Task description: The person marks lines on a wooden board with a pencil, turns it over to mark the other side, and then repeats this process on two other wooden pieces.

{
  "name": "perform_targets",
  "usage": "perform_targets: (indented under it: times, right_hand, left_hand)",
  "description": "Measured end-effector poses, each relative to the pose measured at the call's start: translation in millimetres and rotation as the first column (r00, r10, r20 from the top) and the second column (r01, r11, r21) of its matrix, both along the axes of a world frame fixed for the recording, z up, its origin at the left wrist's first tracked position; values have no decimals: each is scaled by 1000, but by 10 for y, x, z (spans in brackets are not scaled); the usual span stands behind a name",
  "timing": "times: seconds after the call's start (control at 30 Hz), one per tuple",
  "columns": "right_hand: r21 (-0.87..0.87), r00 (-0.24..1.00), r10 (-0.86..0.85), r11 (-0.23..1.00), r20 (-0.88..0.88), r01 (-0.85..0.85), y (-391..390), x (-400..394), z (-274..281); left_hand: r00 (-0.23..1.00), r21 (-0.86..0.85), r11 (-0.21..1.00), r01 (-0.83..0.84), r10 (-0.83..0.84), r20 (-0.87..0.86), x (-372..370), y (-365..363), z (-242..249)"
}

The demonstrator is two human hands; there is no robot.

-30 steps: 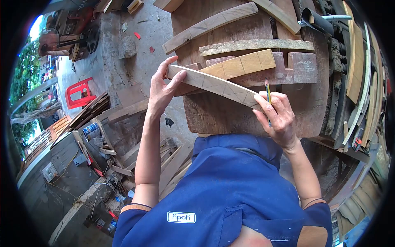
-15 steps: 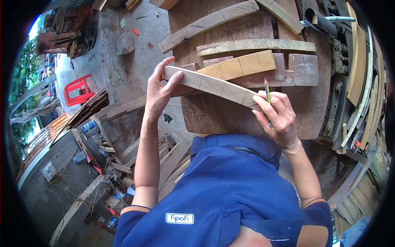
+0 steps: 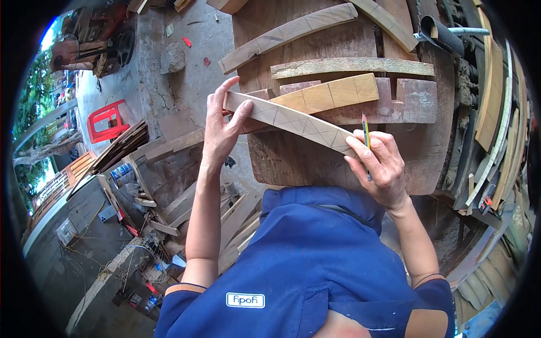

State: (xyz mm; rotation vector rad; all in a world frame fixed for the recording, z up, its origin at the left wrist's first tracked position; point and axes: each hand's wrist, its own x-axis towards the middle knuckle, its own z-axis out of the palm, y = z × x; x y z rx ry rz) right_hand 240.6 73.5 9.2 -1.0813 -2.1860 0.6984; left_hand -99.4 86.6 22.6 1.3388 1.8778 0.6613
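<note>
A slim, slightly curved wooden strip (image 3: 298, 124) with pencilled zigzag lines is held up between my two hands, slanting down to the right. My left hand (image 3: 221, 124) grips its left end between thumb and fingers. At the strip's right end, my right hand (image 3: 380, 163) pinches the wood and also holds a pencil (image 3: 366, 135), tip pointing up. Behind the strip, a yellowish curved piece with marked lines (image 3: 338, 93) rests on a reddish notched board (image 3: 417, 101) on the wooden work surface (image 3: 315, 163).
Farther back on the surface lie a pale rough strip (image 3: 349, 67), a curved marked piece (image 3: 287, 36) and another marked piece (image 3: 389, 25). A dark curved tube (image 3: 442, 36) is at the upper right, above stacked wood. A red plastic stool (image 3: 107, 122) stands left.
The strip's right end has dipped slightly, and its marked face shows a little more. My hands keep their hold with small shifts of the fingers.
</note>
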Motion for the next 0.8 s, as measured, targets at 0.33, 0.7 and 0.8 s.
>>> perform_targets:
  times: [0.33, 0.7, 0.8]
  right_hand:
    - [-38, 1000, -7, 999, -8, 7, -27, -1, 30]
    - [-12, 1000, 20, 1000, -3, -20, -34, 13, -15]
    - [24, 994, 82, 996, 67, -84, 92, 100, 125]
  left_hand:
    - [908, -3, 991, 132, -122, -401, 259, -37, 19]
    - [889, -26, 994, 106, -106, -446, 362, -26, 35]
    - [893, -14, 995, 100, -96, -440, 357, -34, 15]
